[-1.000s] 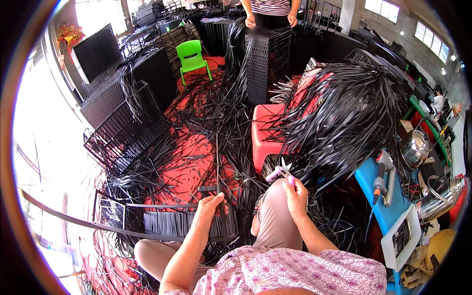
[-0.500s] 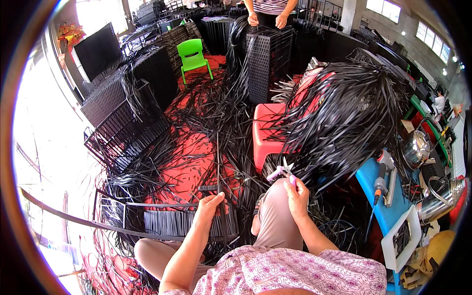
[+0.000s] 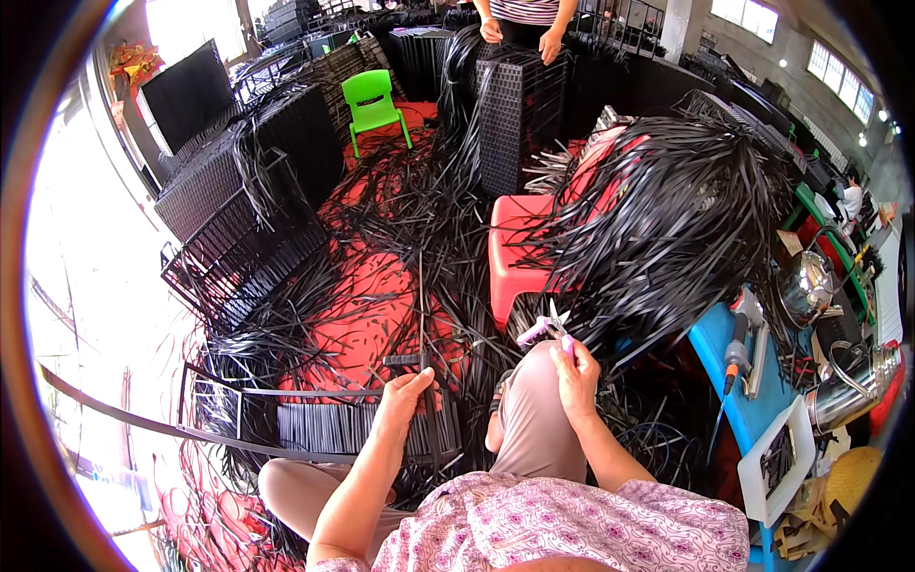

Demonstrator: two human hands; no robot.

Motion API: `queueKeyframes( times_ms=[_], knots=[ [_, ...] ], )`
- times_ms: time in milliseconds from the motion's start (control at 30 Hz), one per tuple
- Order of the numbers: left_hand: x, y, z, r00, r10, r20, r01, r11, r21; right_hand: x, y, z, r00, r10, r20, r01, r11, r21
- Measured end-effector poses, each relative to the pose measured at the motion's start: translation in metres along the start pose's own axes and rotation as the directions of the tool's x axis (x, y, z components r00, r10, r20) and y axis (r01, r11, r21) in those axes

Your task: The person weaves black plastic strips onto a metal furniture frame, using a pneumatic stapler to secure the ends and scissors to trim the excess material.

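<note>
My left hand (image 3: 405, 396) is closed, thumb on top, on a black flat strip (image 3: 422, 315) at the right end of a partly woven black frame (image 3: 329, 431). A short dark woven piece (image 3: 402, 360) sits just beyond the fingertips. Another long strip (image 3: 124, 416) curves out to the left from the frame. Over my raised knee, my right hand (image 3: 578, 383) holds pink-handled scissors (image 3: 553, 322). Their silver blades point away from me and are spread, with no strip visibly between them.
A red stool (image 3: 519, 238) stands ahead, beside a large heap of black strips (image 3: 667, 210). To the right, a blue table (image 3: 710, 334) bears a drill (image 3: 739, 334) and a white tray (image 3: 753, 486). A green chair (image 3: 372, 100) and a co-worker's hands (image 3: 550, 44) are farther off.
My two hands, the frame and the scissors hold nearly the same position. Across from me, one of the co-worker's hands has dropped slightly.
</note>
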State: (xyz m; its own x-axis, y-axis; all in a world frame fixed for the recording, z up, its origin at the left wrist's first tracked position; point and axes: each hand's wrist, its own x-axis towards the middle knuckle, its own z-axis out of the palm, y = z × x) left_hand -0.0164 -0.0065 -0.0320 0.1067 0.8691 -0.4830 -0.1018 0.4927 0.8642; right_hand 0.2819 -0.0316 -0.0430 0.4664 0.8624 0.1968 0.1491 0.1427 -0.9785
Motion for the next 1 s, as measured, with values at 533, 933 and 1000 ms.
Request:
queueKeyframes(
  times_ms=[533,933,1000],
  knots=[
    [-0.002,0.001,0.001,1.0,0.007,0.014,-0.007,1.0,0.003,0.0,0.005,0.0,1.0,0.026,-0.003,-0.026,0.999,0.037],
    [-0.002,0.002,0.002,1.0,0.006,0.014,-0.006,1.0,0.0,-0.001,-0.006,-0.003,0.999,0.049,0.004,-0.049,0.999,0.014],
    [-0.004,0.003,0.003,1.0,0.004,0.004,-0.004,1.0,0.001,-0.001,-0.006,-0.003,0.999,0.05,-0.002,-0.05,0.999,0.014]
  ],
)
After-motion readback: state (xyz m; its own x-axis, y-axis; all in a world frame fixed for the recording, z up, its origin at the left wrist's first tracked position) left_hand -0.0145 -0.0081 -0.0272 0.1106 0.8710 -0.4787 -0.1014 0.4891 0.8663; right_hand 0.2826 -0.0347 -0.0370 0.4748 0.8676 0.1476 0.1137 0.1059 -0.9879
